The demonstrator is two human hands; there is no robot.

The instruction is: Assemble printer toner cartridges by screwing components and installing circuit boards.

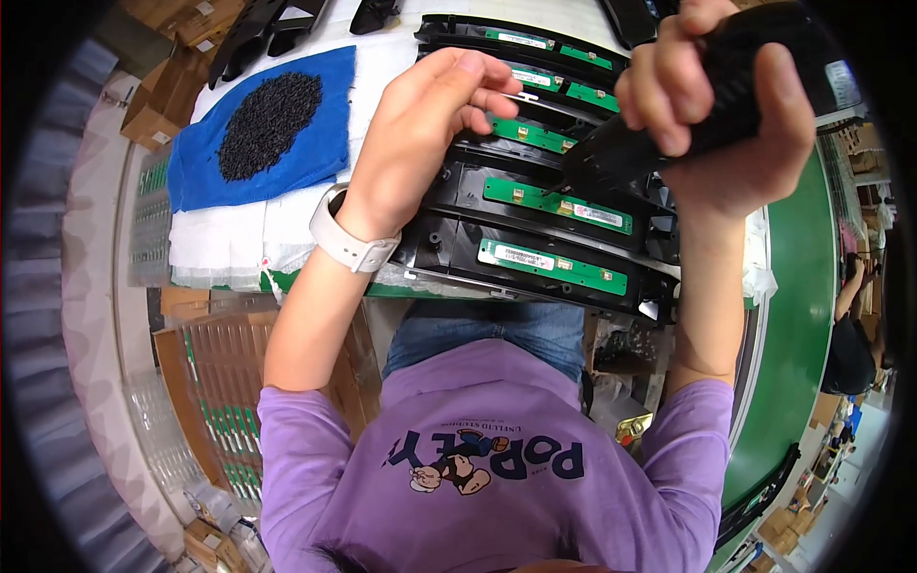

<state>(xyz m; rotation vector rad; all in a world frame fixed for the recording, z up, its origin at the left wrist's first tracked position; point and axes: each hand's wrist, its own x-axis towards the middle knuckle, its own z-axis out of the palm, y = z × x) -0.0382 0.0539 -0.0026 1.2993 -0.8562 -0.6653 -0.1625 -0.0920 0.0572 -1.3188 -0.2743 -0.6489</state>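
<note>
My right hand [716, 115] is wrapped round a black electric screwdriver [630, 153]. Its tip points down and left, at the green circuit board [559, 203] in one of the long black plastic housings [454, 186]. Over the left part of the row hovers my left hand [420, 119], fingers curled and thumb pressed against them; whatever it may hold is hidden. Nearest my body lies another housing [444, 256] with a green board [552, 267]. Several more housings with boards lie behind, partly covered by my hands.
On the left, a blue cloth [330, 119] bears a heap of small black screws [267, 124]. White sheeting [224, 234] covers the table. Black plastic parts [287, 29] lie at the far edge. Clear trays with boards [229, 401] stand lower left; a green surface [798, 286] runs along the right.
</note>
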